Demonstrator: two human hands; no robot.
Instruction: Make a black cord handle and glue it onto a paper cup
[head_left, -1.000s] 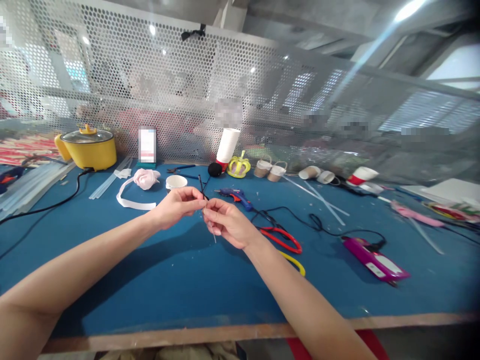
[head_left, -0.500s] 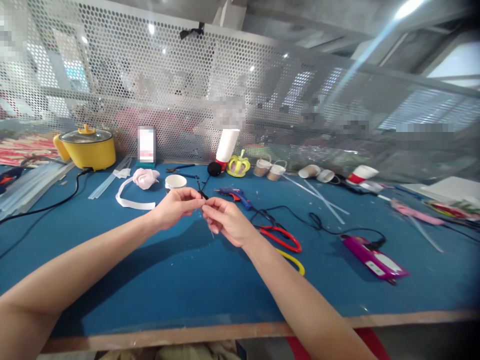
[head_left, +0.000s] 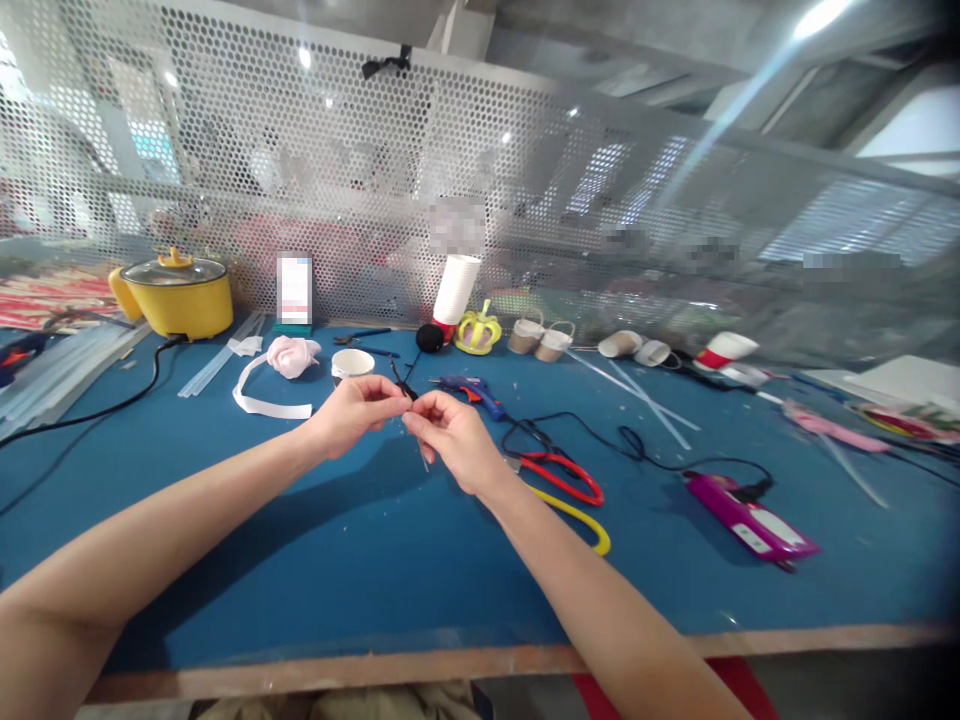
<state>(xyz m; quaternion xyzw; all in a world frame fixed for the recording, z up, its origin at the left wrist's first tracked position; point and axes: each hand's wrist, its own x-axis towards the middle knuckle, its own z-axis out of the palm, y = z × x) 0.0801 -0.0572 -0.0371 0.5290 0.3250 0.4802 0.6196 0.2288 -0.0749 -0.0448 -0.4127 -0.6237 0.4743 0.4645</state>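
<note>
Where the blue surface (head_left: 300,610) meets its brown front edge (head_left: 375,668), we look down past both forearms; small pale specks dot the blue. Behind stands a perforated metal screen (head_left: 300,130), ceiling lights showing beyond.

Left side: yellow pot (head_left: 187,308) with a glass lid, then a pale pink fabric flower (head_left: 291,356) trailing white ribbon (head_left: 274,408). A white cup (head_left: 352,364) sits just beyond the left hand (head_left: 346,415). Right side: a blue glue gun (head_left: 480,392) lies near the right hand (head_left: 451,432); a red handle (head_left: 574,488) and a yellow handle (head_left: 585,522) lie beside the right forearm, which crosses in front of them. Farther right, a purple block (head_left: 750,520) with a plug in it.

We find the fingers of both hands pinched together, tip against tip, on a thin strand (head_left: 426,463) above the surface. Its lower end shows; the fingers cover its middle. Whether the dark piece (head_left: 406,389) behind them belongs to it, we cannot tell. Both arms are cut off by the frame.
</note>
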